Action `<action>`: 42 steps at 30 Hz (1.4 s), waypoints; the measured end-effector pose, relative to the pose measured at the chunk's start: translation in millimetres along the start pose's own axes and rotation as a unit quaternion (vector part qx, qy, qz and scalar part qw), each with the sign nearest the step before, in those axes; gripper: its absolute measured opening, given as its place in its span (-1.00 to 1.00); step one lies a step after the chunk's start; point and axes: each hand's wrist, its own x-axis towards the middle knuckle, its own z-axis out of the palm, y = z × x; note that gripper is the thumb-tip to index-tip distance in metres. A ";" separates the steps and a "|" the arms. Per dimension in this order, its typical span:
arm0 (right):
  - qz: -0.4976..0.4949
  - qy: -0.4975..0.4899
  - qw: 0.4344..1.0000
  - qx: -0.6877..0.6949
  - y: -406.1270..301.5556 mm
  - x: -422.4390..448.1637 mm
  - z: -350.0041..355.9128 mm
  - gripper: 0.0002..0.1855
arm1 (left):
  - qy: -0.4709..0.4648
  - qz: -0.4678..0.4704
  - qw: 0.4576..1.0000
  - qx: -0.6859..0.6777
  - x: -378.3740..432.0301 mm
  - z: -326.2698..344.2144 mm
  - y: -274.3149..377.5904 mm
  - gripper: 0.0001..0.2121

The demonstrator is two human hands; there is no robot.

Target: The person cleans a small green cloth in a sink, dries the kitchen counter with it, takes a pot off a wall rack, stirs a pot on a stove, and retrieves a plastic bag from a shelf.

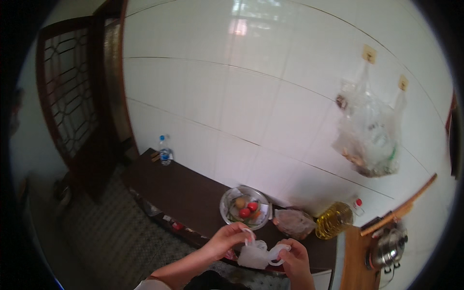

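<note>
Between my hands hangs a small white plastic bag [253,255], close to the front edge of the dark countertop [188,192]. My left hand [232,237] pinches one of its loop handles. The other handle is gripped by my right hand [295,256]. What the bag contains cannot be made out. Just beyond it stands a metal basin [224,214] with two or three red tomatoes [244,212], a round brownish vegetable [240,202], some green pieces and pale paper or plastic. Right of the basin lies a filled clear plastic bag [294,223].
A large jug of yellow oil [333,220] stands in the right corner. A steel pot [388,246] sits on the wooden counter [353,257]. Plastic bags [373,130] hang from wall hooks. A water bottle [165,152] stands at the far left, near an open door [69,90].
</note>
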 end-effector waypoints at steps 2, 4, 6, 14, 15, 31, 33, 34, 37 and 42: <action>0.052 0.013 0.996 0.070 4.2 7.5 2.0 -0.78 | 0.014 0.011 1.000 0.019 -8.2 12.0 6.4 -0.89; 0.076 0.009 0.994 0.079 -2.2 19.6 16.5 -0.75 | 0.045 0.019 0.996 0.077 -13.8 15.6 12.1 -0.88; 0.046 -0.006 0.995 0.090 4.4 30.4 15.1 -0.75 | 0.031 0.044 0.991 0.121 -14.1 18.3 12.5 -0.82; -0.249 -0.059 0.863 -0.435 -13.4 57.7 -5.0 -0.69 | 0.024 0.135 0.952 0.273 18.8 43.7 3.7 -0.84; -0.282 -0.070 0.849 -0.442 -17.2 61.2 -10.8 -0.69 | 0.011 0.136 0.948 0.288 23.8 47.1 6.6 -0.85; 0.083 -0.127 0.977 -0.151 -127.3 122.9 -54.0 -0.79 | 0.010 0.217 0.976 -0.036 88.0 61.8 19.2 -0.73; -0.005 -0.145 0.988 -0.052 -141.4 149.3 -76.1 -0.79 | 0.094 0.222 0.970 -0.031 83.1 39.6 10.3 -0.77; -0.039 -0.158 0.986 -0.045 -168.5 161.7 -79.9 -0.78 | 0.093 0.225 0.969 -0.032 78.7 28.6 3.3 -0.77; -0.121 -0.017 0.992 -0.033 -241.7 178.5 -61.7 -0.73 | 0.187 0.202 0.959 0.066 56.3 -4.7 -21.6 -0.81; -0.280 -0.045 0.958 0.034 -330.5 229.0 -37.6 -0.69 | 0.309 0.158 0.937 -0.023 4.1 -41.9 -54.9 -0.86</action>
